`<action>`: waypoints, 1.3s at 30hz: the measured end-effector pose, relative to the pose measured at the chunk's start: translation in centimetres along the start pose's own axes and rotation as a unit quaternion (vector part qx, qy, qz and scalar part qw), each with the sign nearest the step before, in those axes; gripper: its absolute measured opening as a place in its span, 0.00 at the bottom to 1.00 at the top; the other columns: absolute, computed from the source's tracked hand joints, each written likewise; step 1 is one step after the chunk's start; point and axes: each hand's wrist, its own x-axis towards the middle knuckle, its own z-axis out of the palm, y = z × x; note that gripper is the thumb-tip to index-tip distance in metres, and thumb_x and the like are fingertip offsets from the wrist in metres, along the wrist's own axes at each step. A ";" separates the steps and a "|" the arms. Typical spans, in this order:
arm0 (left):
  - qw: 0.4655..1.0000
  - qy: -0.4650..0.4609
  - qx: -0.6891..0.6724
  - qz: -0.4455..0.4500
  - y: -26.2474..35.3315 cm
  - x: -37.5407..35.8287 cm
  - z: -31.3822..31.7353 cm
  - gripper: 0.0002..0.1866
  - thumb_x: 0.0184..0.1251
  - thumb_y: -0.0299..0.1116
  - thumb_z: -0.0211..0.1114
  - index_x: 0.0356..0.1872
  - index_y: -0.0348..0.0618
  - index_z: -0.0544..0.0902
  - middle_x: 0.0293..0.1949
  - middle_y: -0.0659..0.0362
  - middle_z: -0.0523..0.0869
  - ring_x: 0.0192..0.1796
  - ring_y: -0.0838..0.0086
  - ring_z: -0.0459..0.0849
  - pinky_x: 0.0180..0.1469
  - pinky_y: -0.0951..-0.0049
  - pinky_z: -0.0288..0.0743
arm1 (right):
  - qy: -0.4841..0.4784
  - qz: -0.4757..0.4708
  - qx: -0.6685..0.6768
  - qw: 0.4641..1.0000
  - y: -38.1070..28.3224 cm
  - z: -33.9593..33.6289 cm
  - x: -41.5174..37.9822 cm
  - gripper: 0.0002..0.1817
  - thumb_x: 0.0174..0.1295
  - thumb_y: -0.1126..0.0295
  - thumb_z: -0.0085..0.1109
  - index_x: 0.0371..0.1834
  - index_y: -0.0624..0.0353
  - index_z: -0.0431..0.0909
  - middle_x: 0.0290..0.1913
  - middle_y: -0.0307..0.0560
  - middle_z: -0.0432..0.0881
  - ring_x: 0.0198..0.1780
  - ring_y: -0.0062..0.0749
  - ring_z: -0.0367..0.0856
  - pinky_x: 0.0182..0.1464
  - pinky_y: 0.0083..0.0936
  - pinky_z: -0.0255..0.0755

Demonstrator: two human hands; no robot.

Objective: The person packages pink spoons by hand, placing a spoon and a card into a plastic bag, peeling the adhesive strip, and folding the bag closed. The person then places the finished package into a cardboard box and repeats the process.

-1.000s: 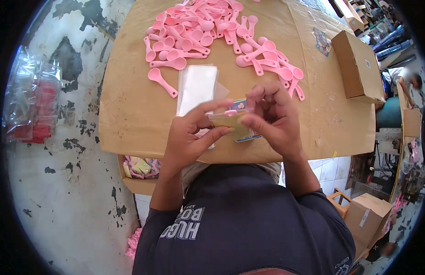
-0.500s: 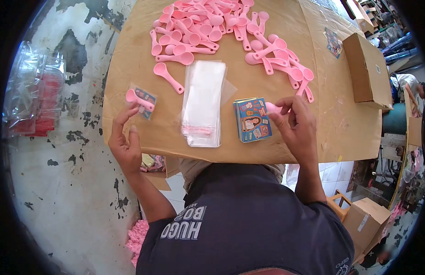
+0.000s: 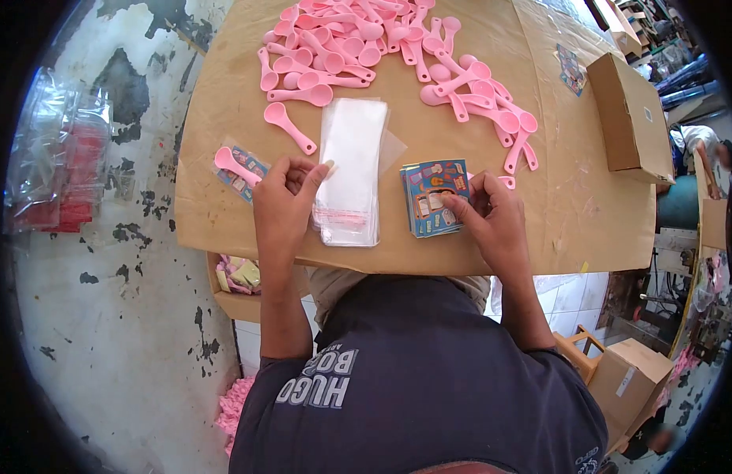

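Observation:
My left hand (image 3: 285,207) is at the left edge of a pile of clear plastic bags (image 3: 352,150), its fingers curled and its thumb tip on the bag edge. My right hand (image 3: 496,221) pinches the right edge of the top card on a stack of printed blue cards (image 3: 435,201), thumb on the card's face. The holed handle end of a pink measuring spoon (image 3: 507,182) sticks out behind its fingers; the rest is hidden by the hand. Left of my left hand, another pink spoon (image 3: 238,167) lies on a bagged card (image 3: 244,186).
A large heap of pink spoons (image 3: 334,47) covers the table's far side, with a smaller cluster (image 3: 480,99) right of it. One spoon (image 3: 289,126) lies beside the bags. A cardboard box (image 3: 630,118) stands at the right edge, near a loose card (image 3: 571,69). Another person (image 3: 701,142) is far right.
My left hand has moved right, from the bagged card and spoon to the bag pile. My right hand has shifted onto the card stack, its spoon now mostly hidden; the top card has turned slightly.

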 end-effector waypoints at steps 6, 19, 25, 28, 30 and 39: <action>1.000 -0.013 0.017 0.003 -0.1 -0.1 0.0 0.15 0.66 0.36 0.78 0.34 0.32 0.85 0.26 0.61 0.84 0.27 0.80 0.77 0.32 0.74 0.73 | 0.042 -0.051 -0.014 0.998 1.5 0.0 0.0 0.15 0.67 0.64 0.74 0.34 0.63 0.80 0.23 0.39 0.76 0.24 0.19 0.67 0.26 0.25 0.61; 0.986 0.080 0.006 0.143 -1.1 -1.2 -0.7 0.10 0.75 0.30 0.70 0.44 0.31 0.88 0.37 0.60 0.86 0.32 0.82 0.76 0.36 0.77 0.71 | 0.033 -0.119 0.121 0.985 0.1 0.5 -0.9 0.13 0.78 0.66 0.60 0.55 0.67 0.79 0.37 0.52 0.86 0.37 0.33 0.85 0.42 0.30 0.77; 0.949 0.078 -0.283 0.111 -1.6 -1.9 0.7 0.09 0.83 0.32 0.62 0.45 0.35 0.83 0.38 0.64 0.83 0.37 0.85 0.77 0.41 0.82 0.71 | -0.066 -0.175 0.069 0.980 -3.6 2.8 -1.6 0.17 0.79 0.66 0.57 0.61 0.67 0.72 0.42 0.59 0.85 0.42 0.53 0.85 0.45 0.40 0.76; 0.950 0.041 -0.287 0.116 -1.8 -2.2 0.6 0.08 0.84 0.31 0.59 0.47 0.35 0.79 0.40 0.59 0.87 0.37 0.83 0.84 0.39 0.81 0.76 | -0.097 -0.194 0.052 0.975 -4.9 4.1 -0.7 0.16 0.80 0.65 0.54 0.59 0.67 0.70 0.40 0.63 0.83 0.41 0.62 0.83 0.43 0.48 0.73; 0.943 0.024 -0.319 0.094 -2.2 -2.3 0.8 0.08 0.85 0.32 0.57 0.48 0.36 0.79 0.40 0.59 0.87 0.38 0.82 0.84 0.40 0.80 0.77 | -0.127 -0.149 0.053 0.979 -6.1 4.5 0.1 0.14 0.81 0.63 0.53 0.53 0.65 0.69 0.38 0.64 0.83 0.39 0.63 0.82 0.41 0.48 0.72; 0.921 -0.031 -0.377 0.093 -2.4 -3.0 0.7 0.09 0.88 0.35 0.52 0.50 0.39 0.74 0.36 0.60 0.84 0.34 0.80 0.84 0.41 0.78 0.80 | -0.180 -0.059 0.075 0.979 -7.2 7.1 2.1 0.16 0.82 0.61 0.50 0.51 0.65 0.65 0.38 0.69 0.82 0.42 0.69 0.82 0.40 0.52 0.70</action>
